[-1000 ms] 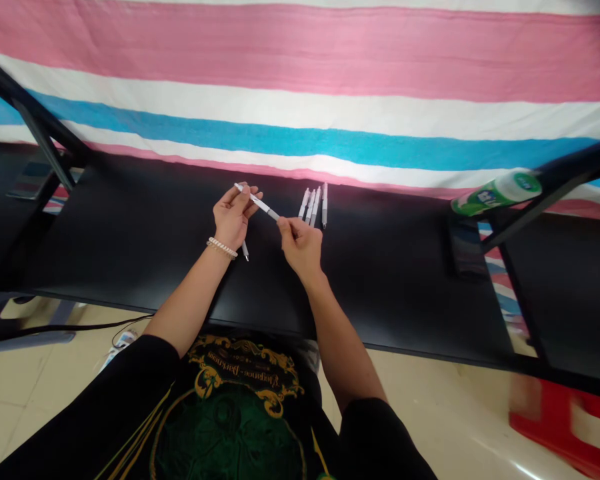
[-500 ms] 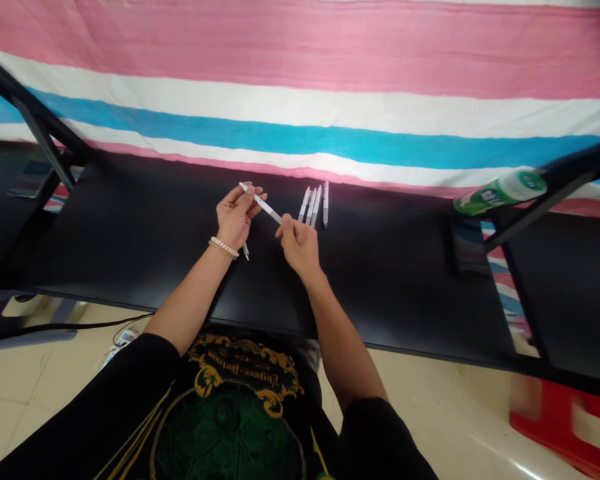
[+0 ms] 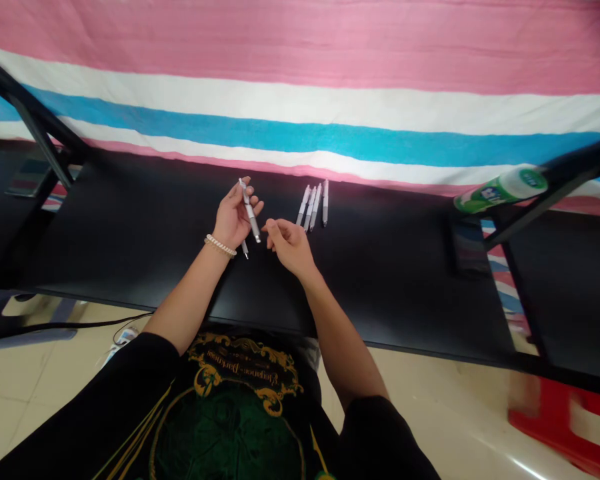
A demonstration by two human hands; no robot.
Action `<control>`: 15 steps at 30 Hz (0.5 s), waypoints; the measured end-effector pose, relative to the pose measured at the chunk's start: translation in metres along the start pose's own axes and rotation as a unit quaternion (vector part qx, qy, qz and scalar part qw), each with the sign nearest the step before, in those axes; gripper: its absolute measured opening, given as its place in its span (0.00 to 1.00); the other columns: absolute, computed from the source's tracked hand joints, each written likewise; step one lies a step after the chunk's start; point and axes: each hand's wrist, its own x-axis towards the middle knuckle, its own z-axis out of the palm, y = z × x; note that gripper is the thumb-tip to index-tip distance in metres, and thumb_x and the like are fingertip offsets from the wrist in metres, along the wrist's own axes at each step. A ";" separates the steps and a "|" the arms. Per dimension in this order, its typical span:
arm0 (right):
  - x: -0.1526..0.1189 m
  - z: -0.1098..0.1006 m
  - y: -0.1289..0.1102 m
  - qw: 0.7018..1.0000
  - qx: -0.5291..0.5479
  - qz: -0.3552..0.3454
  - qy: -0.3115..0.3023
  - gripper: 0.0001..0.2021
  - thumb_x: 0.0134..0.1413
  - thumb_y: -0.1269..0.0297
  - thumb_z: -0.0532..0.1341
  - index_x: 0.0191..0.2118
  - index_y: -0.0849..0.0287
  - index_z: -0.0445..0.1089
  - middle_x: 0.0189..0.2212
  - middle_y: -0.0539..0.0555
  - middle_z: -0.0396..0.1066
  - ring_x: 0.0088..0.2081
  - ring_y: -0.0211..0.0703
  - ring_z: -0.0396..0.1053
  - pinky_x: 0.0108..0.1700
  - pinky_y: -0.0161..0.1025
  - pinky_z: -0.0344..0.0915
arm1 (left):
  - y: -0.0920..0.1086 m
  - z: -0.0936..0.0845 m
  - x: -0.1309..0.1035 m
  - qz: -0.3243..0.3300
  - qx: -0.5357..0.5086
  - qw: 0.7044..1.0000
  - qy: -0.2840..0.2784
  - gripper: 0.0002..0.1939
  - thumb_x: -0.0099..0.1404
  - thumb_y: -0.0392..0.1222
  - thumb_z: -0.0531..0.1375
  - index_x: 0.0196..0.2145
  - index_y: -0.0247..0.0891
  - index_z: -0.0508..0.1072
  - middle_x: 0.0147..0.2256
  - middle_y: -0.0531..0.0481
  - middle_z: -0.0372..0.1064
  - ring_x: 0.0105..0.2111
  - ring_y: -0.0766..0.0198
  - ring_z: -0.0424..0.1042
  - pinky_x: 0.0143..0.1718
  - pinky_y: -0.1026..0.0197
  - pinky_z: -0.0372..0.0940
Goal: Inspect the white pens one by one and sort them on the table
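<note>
A white pen with a grey grip [image 3: 251, 212] is held between the thumb and fingers of my left hand [image 3: 233, 215], its grip end pointing down toward me. Close on the right, my right hand [image 3: 291, 245] has thumb and fingertips drawn together, apart from that pen. Whether anything small is pinched there I cannot make out. Partly hidden below my left hand, another pen [image 3: 245, 251] lies on the black table [image 3: 380, 280]. Several like pens [image 3: 314, 203] lie side by side beyond my right hand.
A green and white canister [image 3: 500, 190] stands at the table's right, near a black metal frame [image 3: 535, 193] and a dark flat object [image 3: 470, 247]. A striped cloth [image 3: 300, 107] hangs along the far edge. A red stool [image 3: 560, 420] is at lower right.
My right hand has let go of the pen's grip end and moved slightly toward me. The pen in my left hand has swung from slanting rightward to pointing more steeply toward me.
</note>
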 end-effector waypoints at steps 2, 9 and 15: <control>0.000 -0.002 0.001 1.000 0.000 -0.001 0.013 0.26 0.63 0.37 0.54 0.36 0.57 0.72 0.21 0.48 0.69 0.23 0.35 0.65 0.27 0.33 0.61 | 0.007 -0.001 -0.002 -0.035 -0.035 0.999 0.000 0.14 0.75 0.46 0.54 0.37 0.41 0.77 0.23 0.55 0.67 0.18 0.74 0.65 0.23 0.70 0.66; 0.001 -0.005 0.005 1.000 0.005 -0.002 0.020 0.25 0.65 0.39 0.53 0.40 0.57 0.72 0.22 0.48 0.69 0.24 0.35 0.66 0.28 0.33 0.62 | 0.018 -0.003 -0.007 -0.084 -0.083 0.993 -0.006 0.25 0.74 0.55 0.48 0.23 0.40 0.63 0.13 0.60 0.44 0.10 0.73 0.44 0.11 0.66 0.45; 0.004 -0.007 0.008 0.999 0.040 0.000 0.033 0.23 0.64 0.40 0.55 0.39 0.57 0.72 0.21 0.47 0.68 0.22 0.33 0.64 0.26 0.33 0.61 | 0.019 -0.005 -0.006 -0.075 -0.116 0.990 -0.012 0.24 0.74 0.53 0.47 0.23 0.40 0.63 0.13 0.60 0.44 0.10 0.74 0.44 0.11 0.66 0.42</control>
